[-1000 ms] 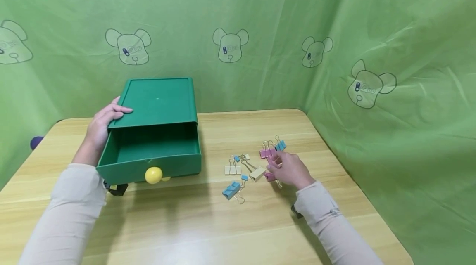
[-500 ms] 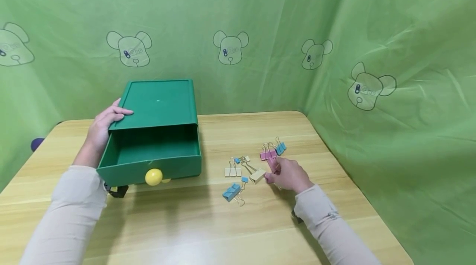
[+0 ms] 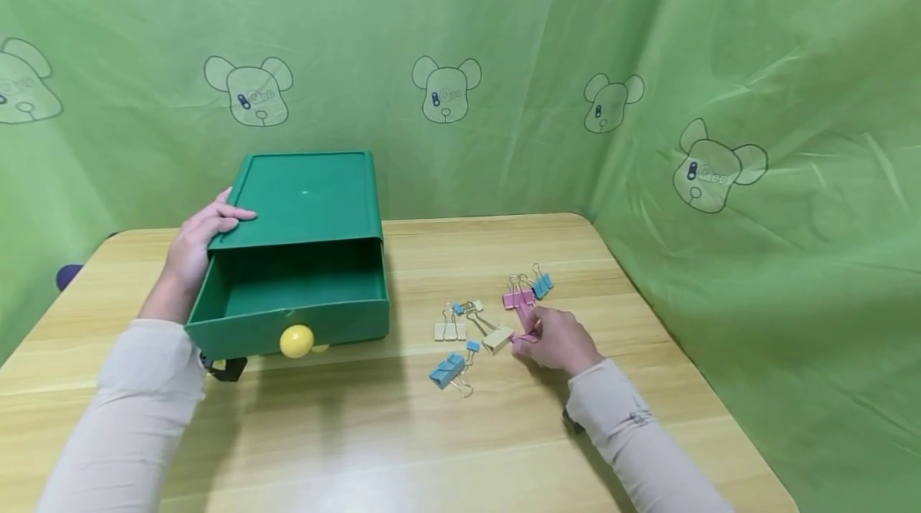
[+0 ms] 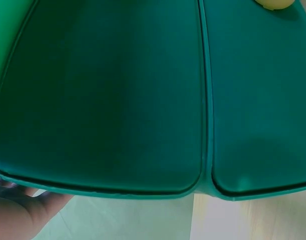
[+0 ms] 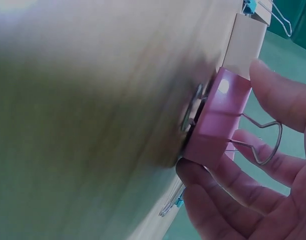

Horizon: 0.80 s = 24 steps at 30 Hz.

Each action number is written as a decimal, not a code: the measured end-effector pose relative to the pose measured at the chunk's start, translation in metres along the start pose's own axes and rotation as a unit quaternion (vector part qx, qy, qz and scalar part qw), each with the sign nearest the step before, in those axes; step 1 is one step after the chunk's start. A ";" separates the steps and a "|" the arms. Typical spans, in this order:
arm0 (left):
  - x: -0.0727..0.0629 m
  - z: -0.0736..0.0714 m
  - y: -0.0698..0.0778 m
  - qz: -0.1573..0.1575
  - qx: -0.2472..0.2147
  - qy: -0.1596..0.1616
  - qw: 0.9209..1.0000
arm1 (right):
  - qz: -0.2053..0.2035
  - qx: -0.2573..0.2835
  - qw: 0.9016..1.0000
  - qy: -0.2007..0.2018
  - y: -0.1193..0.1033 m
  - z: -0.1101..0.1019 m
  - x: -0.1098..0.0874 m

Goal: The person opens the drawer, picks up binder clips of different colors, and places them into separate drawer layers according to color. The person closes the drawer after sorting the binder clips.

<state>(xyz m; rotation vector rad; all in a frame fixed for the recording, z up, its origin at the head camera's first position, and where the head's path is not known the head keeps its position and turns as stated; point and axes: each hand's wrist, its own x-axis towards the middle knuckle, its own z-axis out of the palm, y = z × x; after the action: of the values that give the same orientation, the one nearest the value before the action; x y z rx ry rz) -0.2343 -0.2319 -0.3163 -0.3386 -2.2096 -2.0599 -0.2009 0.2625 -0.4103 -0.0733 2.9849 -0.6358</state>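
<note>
My left hand (image 3: 194, 241) rests on the left side of a green drawer box (image 3: 305, 197), fingers straight over its top edge. The box's drawer (image 3: 288, 323) with a yellow knob (image 3: 297, 341) is pulled out; no contents show inside. In the left wrist view the box's green side (image 4: 102, 100) fills most of the frame. My right hand (image 3: 563, 339) pinches a pink binder clip (image 5: 218, 117) by its ends, thumb at one end and fingertips at the other, low over the table. Two more pink clips (image 3: 518, 300) lie just beyond the fingers.
A cream binder clip (image 3: 498, 339) lies left of the right hand, another cream clip (image 3: 449, 331) further left. Blue clips lie at the front (image 3: 448, 370) and the back right (image 3: 543, 285). A green curtain (image 3: 691, 241) borders the wooden table (image 3: 403, 449) behind and to the right.
My right hand has shifted down toward the nearest pink clip and closed its fingers and thumb on it. The left hand stays on the box.
</note>
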 end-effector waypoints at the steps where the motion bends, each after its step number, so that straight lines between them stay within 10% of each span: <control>1: 0.000 0.000 0.000 0.000 -0.001 0.000 1.000 | -0.002 0.001 1.000 0.002 0.000 0.000 0.000; 24: -0.001 0.000 0.000 -0.009 0.010 0.004 1.000 | -0.007 -0.002 1.000 0.009 -0.003 -0.001 -0.003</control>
<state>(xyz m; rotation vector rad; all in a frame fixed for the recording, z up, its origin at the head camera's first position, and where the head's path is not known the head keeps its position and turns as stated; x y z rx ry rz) -0.2330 -0.2316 -0.3166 -0.3088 -2.2356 -2.0420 -0.1980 0.2604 -0.4075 -0.0901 3.0058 -0.6367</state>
